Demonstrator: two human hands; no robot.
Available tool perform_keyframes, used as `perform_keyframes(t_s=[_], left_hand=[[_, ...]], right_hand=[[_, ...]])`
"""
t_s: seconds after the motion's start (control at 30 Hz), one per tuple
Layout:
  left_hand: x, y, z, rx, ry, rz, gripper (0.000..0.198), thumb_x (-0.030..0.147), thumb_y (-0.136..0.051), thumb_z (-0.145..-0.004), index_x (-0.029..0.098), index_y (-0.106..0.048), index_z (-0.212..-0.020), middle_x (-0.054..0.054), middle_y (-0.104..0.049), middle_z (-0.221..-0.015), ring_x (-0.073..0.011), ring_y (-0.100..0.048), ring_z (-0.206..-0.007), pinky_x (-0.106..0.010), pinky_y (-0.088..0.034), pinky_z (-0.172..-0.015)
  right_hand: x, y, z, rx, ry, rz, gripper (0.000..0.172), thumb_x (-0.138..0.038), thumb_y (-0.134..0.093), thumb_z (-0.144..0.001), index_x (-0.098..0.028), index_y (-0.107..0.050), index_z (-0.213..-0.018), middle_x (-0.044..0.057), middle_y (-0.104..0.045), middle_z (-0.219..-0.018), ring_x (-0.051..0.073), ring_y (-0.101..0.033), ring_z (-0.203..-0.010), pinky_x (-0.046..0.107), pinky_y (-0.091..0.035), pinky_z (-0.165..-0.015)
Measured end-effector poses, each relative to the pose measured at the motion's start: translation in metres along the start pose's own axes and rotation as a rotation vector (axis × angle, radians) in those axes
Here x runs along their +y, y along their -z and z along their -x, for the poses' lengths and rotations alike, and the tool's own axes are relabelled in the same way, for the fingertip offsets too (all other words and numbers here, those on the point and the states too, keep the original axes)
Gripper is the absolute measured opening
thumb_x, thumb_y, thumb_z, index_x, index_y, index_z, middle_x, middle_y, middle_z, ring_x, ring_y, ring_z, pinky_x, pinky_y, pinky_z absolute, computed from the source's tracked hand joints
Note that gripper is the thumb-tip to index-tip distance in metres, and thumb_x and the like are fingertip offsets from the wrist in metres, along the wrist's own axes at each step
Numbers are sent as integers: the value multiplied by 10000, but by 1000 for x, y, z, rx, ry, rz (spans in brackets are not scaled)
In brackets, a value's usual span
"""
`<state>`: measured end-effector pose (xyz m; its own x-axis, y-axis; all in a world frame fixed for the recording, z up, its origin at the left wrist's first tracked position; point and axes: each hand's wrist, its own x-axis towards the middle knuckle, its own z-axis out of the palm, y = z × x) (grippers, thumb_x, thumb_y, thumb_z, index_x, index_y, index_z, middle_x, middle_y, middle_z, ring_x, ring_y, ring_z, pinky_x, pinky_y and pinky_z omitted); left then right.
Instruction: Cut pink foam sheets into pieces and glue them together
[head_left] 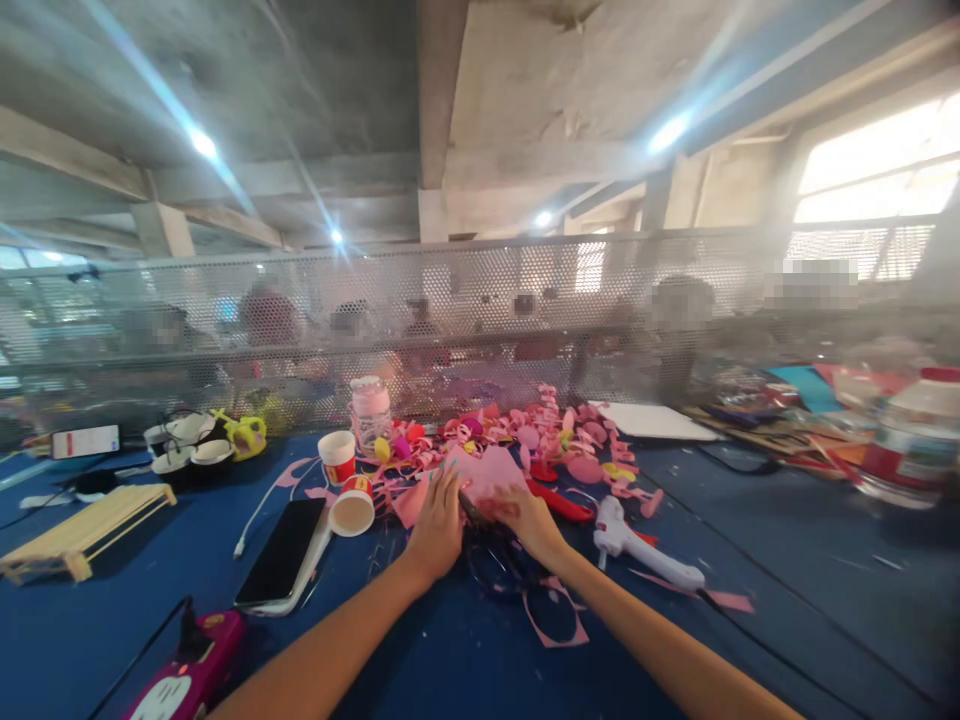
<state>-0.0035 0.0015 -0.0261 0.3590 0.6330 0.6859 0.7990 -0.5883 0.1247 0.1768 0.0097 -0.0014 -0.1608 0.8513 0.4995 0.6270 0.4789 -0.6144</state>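
Note:
A pale pink sheet (489, 470), paper or thin foam, is held up over the heap in the middle of the table. My left hand (439, 522) grips its left side, fingers long and close together. My right hand (531, 520) is at the lower right of the sheet, with its blurred fingertips closed on it. Between my wrists are scissors (495, 562) with dark loop handles; their blades are partly hidden by my hands. Just below lies a pink offcut (577, 628) with a round hole cut in it.
Pink cut pieces (525, 430) are heaped behind my hands. On the right lie a white glue gun (649, 555) with a cord and a large bottle (919, 440). Leftward are paper cups (351, 508), a phone (283, 555), a wooden rack (90, 525) and a magenta power strip (187, 670). A mesh partition (480, 300) stands behind.

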Motion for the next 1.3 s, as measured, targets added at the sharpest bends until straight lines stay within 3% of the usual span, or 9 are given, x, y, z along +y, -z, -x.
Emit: perform_keyframes(t_s=[0.07, 0.2, 0.4, 0.5, 0.63, 0.8, 0.93, 1.1, 1.3], left_hand=[[2, 2, -1, -4, -30, 11, 538, 25, -316, -761, 49, -297, -1298, -207, -357, -1353, -274, -151, -1332, -515, -283, -1045], [11, 10, -4, 48, -147, -8, 530, 56, -325, -795, 49, -267, -1321, -197, -369, -1346, -268, -211, -1318, -487, -330, -1030], [25, 26, -4, 140, -562, -168, 494, 326, -466, -853, 81, -365, -1270, -171, -488, -1242, -287, -349, -1244, -477, -378, -982], [27, 31, -3, 200, -658, -194, 450, 366, -500, -841, 129, -432, -1217, -115, -572, -1138, -223, -461, -1152, -430, -389, -979], [26, 33, 0, 211, -614, -195, 352, 199, -509, -852, 135, -465, -1196, -76, -607, -1077, -165, -488, -1114, -318, -415, -958], [24, 30, 3, 181, -562, -181, 366, 153, -474, -862, 139, -450, -1227, -93, -579, -1145, -184, -450, -1155, -331, -425, -946], [20, 24, 1, 148, -392, -138, 379, 203, -410, -885, 130, -426, -1256, -159, -524, -1211, -238, -453, -1154, -402, -445, -909], [15, 14, 0, 101, -242, 3, 363, 176, -354, -903, 120, -416, -1256, -127, -636, -998, -200, -594, -898, -363, -504, -790], [11, 16, 5, -19, -119, 295, 368, 296, -359, -906, 161, -437, -1239, -112, -625, -1054, -197, -587, -957, -342, -469, -836]], right_hand=[[-4, 2, -2, 4, 10, -35, 205, -241, -523, -743, -172, -698, -663, 101, -708, -742, 282, -654, -779, 410, -480, -738], [-12, 5, -5, 105, -18, -164, 312, -346, -456, -784, -176, -715, -741, 106, -709, -749, 285, -652, -751, 394, -478, -691], [-25, 7, 0, 133, -84, -450, 320, -414, -594, -652, -124, -710, -723, 86, -683, -618, 222, -618, -578, 314, -487, -561], [-32, 2, 11, 75, -195, -888, 234, -323, -700, -548, -126, -700, -674, 39, -634, -509, 156, -542, -439, 263, -451, -452], [-31, -7, 21, 82, -391, -1058, 206, -299, -753, -494, -129, -663, -567, -42, -504, -351, 82, -405, -285, 202, -341, -315], [-22, -7, 19, 102, -508, -1151, 292, -370, -776, -478, -141, -649, -605, -48, -534, -411, 94, -481, -343, 203, -401, -343], [-19, -5, 17, 158, -562, -1218, 356, -400, -795, -451, -147, -652, -657, -61, -529, -427, 77, -498, -368, 186, -449, -378], [-18, -5, 17, 151, -586, -1309, 362, -372, -818, -419, -129, -648, -627, -56, -519, -405, 79, -497, -357, 194, -459, -368], [-17, -5, 15, 143, -570, -1301, 325, -348, -810, -450, -124, -671, -639, -21, -587, -461, 99, -542, -398, 219, -495, -419]])
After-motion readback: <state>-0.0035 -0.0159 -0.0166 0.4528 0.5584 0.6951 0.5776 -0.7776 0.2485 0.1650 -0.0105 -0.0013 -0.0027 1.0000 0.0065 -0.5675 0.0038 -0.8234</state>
